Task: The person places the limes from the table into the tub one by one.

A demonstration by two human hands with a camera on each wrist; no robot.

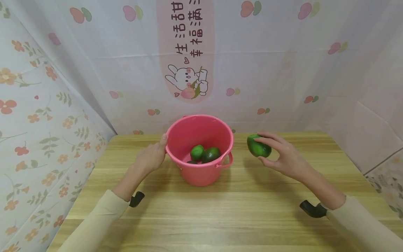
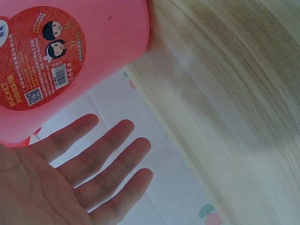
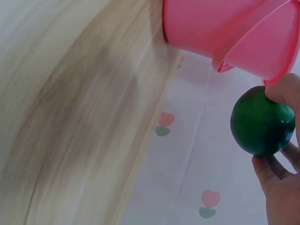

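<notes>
A pink bucket (image 1: 201, 175) stands on the wooden table, a round label on its side in the left wrist view. Inside it lie a dark green avocado (image 1: 211, 154), a smaller bright green fruit (image 1: 197, 152) and a dark thing (image 1: 192, 162) mostly hidden by the front wall. My left hand (image 1: 152, 154) is at the bucket's left rim, thumb against it; the left wrist view shows its fingers extended and spread, holding nothing. To the right of the bucket, my right hand (image 1: 284, 157) pinches a glossy green avocado (image 1: 259, 146) between thumb and fingers, raised above the table.
The wooden table (image 1: 214, 220) runs back to a patterned curtain (image 1: 267, 77). Another floral cloth (image 1: 41, 122) hangs on the left. The bucket's handle (image 1: 229, 161) sticks out on its right side. Black pieces (image 1: 313, 209) show at both wrists.
</notes>
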